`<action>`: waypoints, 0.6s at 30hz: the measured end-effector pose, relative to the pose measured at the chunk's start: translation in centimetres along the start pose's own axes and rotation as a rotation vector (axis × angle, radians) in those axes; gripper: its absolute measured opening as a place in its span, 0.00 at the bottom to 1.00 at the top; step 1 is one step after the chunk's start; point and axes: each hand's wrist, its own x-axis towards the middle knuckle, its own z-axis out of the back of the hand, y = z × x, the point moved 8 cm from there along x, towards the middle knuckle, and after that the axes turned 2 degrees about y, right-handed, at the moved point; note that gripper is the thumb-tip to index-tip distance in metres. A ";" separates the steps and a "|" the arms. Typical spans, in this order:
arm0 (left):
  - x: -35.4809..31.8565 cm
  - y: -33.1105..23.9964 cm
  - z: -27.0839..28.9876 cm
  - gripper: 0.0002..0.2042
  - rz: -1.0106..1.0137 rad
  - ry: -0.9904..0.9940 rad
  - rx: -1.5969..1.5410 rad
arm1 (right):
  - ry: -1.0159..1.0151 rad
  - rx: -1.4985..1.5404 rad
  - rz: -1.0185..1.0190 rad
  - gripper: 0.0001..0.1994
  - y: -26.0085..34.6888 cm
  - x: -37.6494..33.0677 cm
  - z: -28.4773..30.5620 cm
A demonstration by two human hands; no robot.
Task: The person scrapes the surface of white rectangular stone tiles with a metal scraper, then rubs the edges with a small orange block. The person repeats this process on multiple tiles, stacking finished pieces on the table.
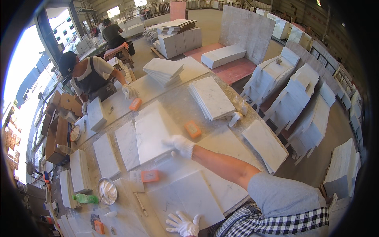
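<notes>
My right hand (181,146), in a white glove, reaches across the worktable and closes on the near right edge of a white marble tile (152,130). The hand's fingertips and that side of the tile are smeared by motion. My left hand (183,226), also gloved, lies with its fingers spread on the near edge of a grey-veined marble tile (189,199). Beyond my right hand rests an orange block (192,129). A second orange block (149,176) lies between my hands, beside a putty knife (136,181).
A bowl of white paste (107,191), a green bottle (85,198) and a brush (141,204) lie on the left. Tile stacks (211,98) stand farther back, with crumpled gloves (237,112) alongside. A co-worker (94,77) stands across the table at far left. Marble slabs (294,96) stand at right.
</notes>
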 end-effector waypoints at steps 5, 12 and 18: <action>-0.1 0.1 -0.1 0.51 -0.005 -0.033 0.053 | 0.271 0.233 0.182 0.19 -3.9 -10.2 3.0; 0.7 0.8 -1.9 0.56 -0.017 0.023 -0.106 | -0.221 -0.197 0.217 0.19 -7.6 -20.7 16.9; 0.8 0.7 -2.0 0.55 -0.015 0.052 -0.084 | -0.487 -0.372 0.010 0.17 -15.9 -25.7 22.8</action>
